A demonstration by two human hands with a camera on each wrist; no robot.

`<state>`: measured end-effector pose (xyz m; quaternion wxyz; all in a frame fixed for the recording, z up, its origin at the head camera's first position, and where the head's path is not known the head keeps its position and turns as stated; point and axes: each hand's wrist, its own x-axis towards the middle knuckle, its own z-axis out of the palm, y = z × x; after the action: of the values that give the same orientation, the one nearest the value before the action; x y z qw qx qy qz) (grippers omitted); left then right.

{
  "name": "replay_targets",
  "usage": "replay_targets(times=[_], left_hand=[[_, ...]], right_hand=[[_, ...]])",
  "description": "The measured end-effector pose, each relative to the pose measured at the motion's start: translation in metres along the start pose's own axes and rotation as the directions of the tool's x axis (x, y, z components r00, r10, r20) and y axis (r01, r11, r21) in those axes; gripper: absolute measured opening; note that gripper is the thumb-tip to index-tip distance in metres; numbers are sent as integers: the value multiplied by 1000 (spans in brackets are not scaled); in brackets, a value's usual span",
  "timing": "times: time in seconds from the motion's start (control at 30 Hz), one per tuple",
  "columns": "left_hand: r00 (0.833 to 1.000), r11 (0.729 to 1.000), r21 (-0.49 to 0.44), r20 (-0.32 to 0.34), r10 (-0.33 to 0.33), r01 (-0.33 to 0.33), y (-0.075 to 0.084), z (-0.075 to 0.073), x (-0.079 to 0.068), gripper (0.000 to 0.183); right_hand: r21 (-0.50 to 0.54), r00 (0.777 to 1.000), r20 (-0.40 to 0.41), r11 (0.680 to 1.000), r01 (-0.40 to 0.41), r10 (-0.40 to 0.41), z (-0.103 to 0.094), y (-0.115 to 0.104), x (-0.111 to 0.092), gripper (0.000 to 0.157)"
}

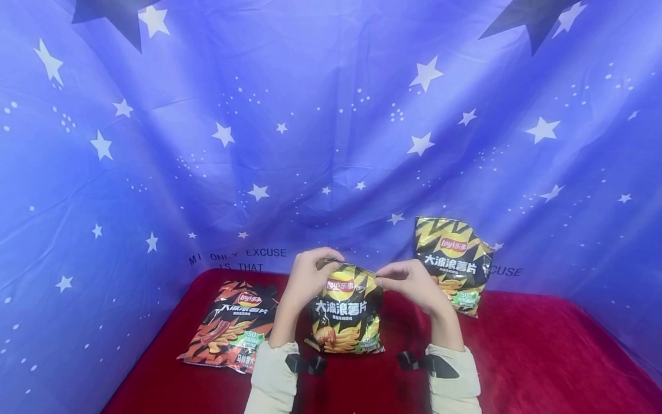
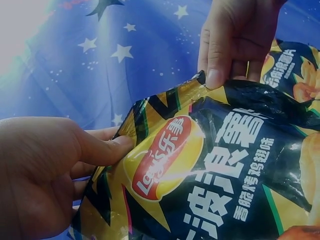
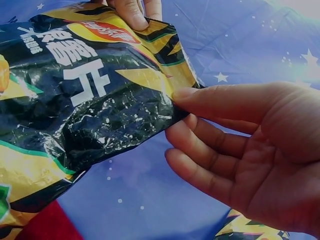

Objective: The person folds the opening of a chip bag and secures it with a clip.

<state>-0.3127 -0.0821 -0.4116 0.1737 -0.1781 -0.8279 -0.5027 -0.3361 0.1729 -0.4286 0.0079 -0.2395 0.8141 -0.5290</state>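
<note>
Hands pinch the top corners of the middle chip bag: left hand at ten o'clock, right hand at two, keeping it upright on the red cloth. Orange bag lies at nine o'clock; another black bag leans at two.

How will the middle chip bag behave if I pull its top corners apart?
The middle chip bag looks puffy and crinkled, so probably light and floppy. Its glossy film may slip where the left hand and right hand pinch it. The contents are likely fragile.
</note>
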Motion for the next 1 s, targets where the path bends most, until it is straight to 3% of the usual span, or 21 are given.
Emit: replay_targets(times=[0.23, 1.0], left_hand=[[999, 999, -12, -9, 36, -36, -4, -1, 0, 13], [999, 999, -40, 46, 30, -28, -8, -7, 1, 22]], right_hand=[[17, 1000, -3, 1000, 10, -10, 1, 2, 1, 21], [146, 998, 55, 989, 19, -27, 1, 8, 2, 28]])
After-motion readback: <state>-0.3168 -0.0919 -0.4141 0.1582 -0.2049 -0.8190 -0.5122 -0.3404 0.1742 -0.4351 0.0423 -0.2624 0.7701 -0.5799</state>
